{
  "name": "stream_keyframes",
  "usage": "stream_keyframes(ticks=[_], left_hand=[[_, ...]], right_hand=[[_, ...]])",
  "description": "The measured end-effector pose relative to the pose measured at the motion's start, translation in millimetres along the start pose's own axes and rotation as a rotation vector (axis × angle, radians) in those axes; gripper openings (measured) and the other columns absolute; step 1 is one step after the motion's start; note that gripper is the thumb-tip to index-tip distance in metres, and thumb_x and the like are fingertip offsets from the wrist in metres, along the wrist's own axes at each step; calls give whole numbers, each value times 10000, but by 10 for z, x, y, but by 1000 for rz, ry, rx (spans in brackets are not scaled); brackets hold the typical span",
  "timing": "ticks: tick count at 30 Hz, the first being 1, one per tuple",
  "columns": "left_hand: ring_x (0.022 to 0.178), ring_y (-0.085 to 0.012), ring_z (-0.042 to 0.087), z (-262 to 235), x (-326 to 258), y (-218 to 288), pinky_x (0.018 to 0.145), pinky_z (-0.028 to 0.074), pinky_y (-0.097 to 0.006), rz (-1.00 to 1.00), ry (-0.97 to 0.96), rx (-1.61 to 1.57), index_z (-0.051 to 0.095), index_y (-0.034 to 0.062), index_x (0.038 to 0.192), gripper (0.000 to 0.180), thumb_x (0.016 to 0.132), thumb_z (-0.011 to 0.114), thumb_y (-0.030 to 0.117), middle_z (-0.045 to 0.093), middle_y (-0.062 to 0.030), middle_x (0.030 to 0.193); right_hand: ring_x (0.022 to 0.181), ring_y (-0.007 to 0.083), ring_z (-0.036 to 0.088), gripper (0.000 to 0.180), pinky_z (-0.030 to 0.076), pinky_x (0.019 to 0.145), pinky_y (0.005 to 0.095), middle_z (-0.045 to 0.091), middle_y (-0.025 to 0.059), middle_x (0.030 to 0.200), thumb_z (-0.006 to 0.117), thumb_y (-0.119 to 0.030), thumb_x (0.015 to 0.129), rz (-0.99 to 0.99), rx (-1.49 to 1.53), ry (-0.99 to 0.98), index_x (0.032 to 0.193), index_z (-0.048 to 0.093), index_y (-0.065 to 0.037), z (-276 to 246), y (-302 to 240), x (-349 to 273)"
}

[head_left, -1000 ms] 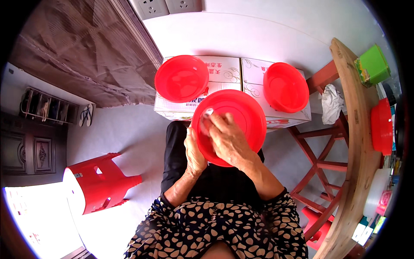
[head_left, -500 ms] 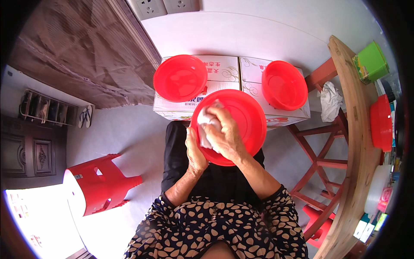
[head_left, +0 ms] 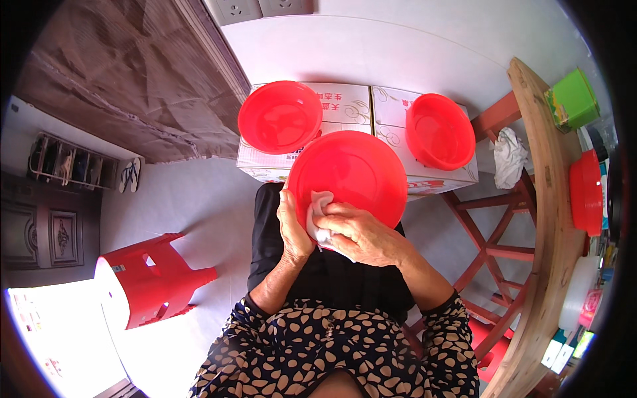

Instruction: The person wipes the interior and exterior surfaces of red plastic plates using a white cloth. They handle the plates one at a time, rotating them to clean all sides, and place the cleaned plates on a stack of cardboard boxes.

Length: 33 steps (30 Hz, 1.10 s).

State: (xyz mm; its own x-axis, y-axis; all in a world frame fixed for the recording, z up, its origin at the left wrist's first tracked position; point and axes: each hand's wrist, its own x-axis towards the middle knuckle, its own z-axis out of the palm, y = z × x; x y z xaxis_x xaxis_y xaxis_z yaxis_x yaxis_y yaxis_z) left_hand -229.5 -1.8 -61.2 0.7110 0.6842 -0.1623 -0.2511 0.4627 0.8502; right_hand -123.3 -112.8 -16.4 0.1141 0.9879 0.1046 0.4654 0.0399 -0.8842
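Observation:
A round red plastic basin (head_left: pixel 355 169) is tilted above my lap, its inside facing up toward me. My left hand (head_left: pixel 292 232) grips its rim at the near left side, the fingers partly hidden behind the wall. In my right hand (head_left: pixel 361 235) is a crumpled white cloth (head_left: pixel 320 219), pressed on the near left rim of the basin. Two more red basins stand beyond on cartons: one basin (head_left: pixel 280 117) at the left, another basin (head_left: pixel 440 131) at the right.
White printed cartons (head_left: pixel 345 106) stand against the wall. At the right runs a wooden shelf (head_left: pixel 541 219) with a green box (head_left: pixel 574 99) and a red bowl (head_left: pixel 586 192). A white rag (head_left: pixel 509 158) hangs beside it. A red stool (head_left: pixel 152 282) lies on its side at the left.
My right hand has moved with the cloth from the inner left side of the basin down to its near rim. The basin has shifted slightly away from me.

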Motion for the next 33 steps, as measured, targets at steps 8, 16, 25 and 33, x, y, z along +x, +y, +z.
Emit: stream_keyframes(ticks=[8, 16, 25, 33], left_hand=[[1129, -196, 492, 34, -19, -148, 991, 367, -326, 24, 39, -94, 464, 24, 1276, 549, 980, 306, 458, 524, -91, 1232], [1177, -196, 465, 122, 4, -128, 1023, 348, -337, 108, 102, -60, 428, 8, 1299, 549, 988, 296, 441, 484, -96, 1291], [1062, -195, 531, 34, 22, -6, 935, 410, -322, 53, 98, 13, 513, 11, 1205, 554, 975, 305, 470, 563, -99, 1160], [1153, -216, 484, -8, 35, -36, 980, 387, -336, 147, 24, 9, 373, -12, 1349, 560, 992, 279, 409, 485, -135, 1283]], right_hand=[[964, 321, 547, 316, 481, 820, 387, 530, 137, 1111, 603, 20, 750, -103, -263, 324, 1064, 565, 3, 126, 22, 227], [987, 311, 575, 379, 465, 831, 342, 533, 178, 1077, 544, 49, 792, 72, -80, 723, 1169, 519, 23, -31, 170, 436], [1082, 356, 531, 354, 468, 897, 389, 510, 177, 1202, 510, 34, 828, 58, -27, 138, 1181, 533, 16, 67, -45, 257], [823, 187, 547, 87, 429, 778, 294, 571, 38, 866, 560, -112, 771, -81, -633, -266, 844, 604, -94, -243, -26, -145]])
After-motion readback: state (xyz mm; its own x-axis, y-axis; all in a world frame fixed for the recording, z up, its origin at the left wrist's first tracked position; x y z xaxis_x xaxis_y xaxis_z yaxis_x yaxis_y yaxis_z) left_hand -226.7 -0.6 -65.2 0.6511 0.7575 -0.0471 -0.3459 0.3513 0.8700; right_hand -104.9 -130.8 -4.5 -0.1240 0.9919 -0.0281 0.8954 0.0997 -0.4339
